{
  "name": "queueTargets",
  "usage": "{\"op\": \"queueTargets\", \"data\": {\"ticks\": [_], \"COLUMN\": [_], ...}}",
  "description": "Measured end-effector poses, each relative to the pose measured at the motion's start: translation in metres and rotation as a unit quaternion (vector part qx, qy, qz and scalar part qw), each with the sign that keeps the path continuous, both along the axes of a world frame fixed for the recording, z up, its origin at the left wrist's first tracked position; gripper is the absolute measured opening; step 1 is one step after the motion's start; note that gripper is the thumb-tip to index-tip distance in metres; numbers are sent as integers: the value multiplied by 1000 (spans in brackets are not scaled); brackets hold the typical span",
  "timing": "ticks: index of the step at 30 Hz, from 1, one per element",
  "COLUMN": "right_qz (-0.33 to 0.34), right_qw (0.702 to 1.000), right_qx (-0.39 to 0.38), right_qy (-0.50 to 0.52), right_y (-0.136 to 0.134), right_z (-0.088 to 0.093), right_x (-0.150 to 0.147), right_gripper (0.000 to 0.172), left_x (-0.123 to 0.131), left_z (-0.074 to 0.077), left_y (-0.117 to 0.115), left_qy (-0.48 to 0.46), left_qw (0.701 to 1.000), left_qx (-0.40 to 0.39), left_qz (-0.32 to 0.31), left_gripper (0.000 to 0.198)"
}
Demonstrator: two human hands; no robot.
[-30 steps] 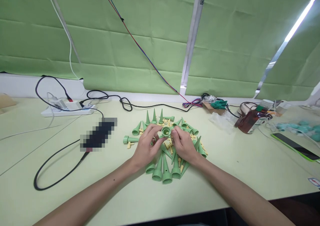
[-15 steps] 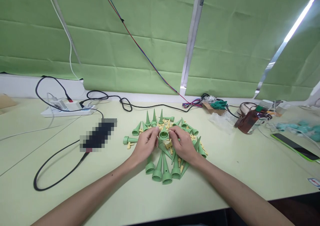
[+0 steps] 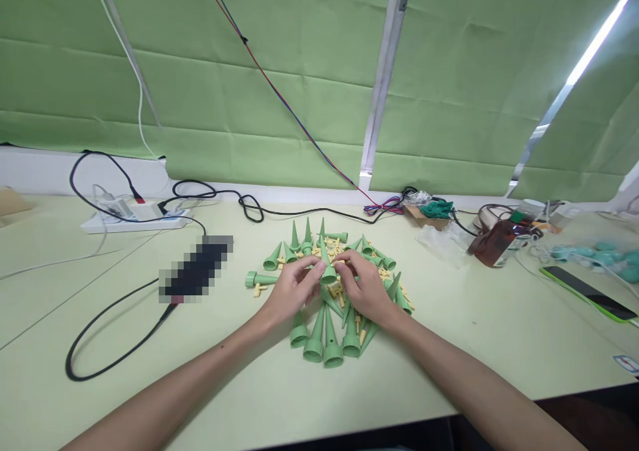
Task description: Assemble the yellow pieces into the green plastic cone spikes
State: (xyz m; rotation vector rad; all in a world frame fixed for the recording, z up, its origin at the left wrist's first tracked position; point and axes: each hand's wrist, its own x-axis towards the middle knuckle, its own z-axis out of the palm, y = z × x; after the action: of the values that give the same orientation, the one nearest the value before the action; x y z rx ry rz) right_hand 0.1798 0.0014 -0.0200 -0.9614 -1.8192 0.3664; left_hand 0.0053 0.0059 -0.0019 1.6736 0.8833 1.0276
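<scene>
A heap of green plastic cone spikes (image 3: 324, 334) mixed with small yellow pegs (image 3: 341, 298) lies on the pale green table (image 3: 249, 398). My left hand (image 3: 292, 293) and my right hand (image 3: 367, 288) meet over the middle of the heap. Between their fingertips stands one green cone (image 3: 326, 265), tip up and wide end down. Left fingers are curled onto its base. The right hand pinches at its side, near a yellow peg; what sits in that pinch is too small to make out.
A pixelated black device (image 3: 196, 268) with a black cable (image 3: 100, 331) lies to the left, a white power strip (image 3: 134, 217) behind it. To the right are a brown bottle (image 3: 499, 239), plastic bags, teal parts (image 3: 606, 251) and a phone (image 3: 589, 293). Green blinds hang behind.
The cone held between both hands has been turned: its open round end faced me before, now its tip points up. Both hands sank slightly toward the heap.
</scene>
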Motion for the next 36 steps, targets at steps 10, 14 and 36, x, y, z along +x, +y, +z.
{"op": "queueTargets", "data": {"ticks": [10,14,36], "right_qz": [-8,-14,-26], "right_qw": [1000,1000,998], "right_qx": [-12,-5,-20], "right_qy": [-8,-14,-49], "right_y": [1,2,7], "right_z": [0,0,-4], "right_x": [0,0,0], "right_gripper": [20,23,23], "left_x": [1,1,-1], "left_z": [-3,-4,-9], "left_y": [2,3,1], "left_qy": [40,61,119], "left_qw": [992,984,953], "left_qx": [115,156,268], "left_qz": [40,56,78], "left_gripper": [22,21,11]}}
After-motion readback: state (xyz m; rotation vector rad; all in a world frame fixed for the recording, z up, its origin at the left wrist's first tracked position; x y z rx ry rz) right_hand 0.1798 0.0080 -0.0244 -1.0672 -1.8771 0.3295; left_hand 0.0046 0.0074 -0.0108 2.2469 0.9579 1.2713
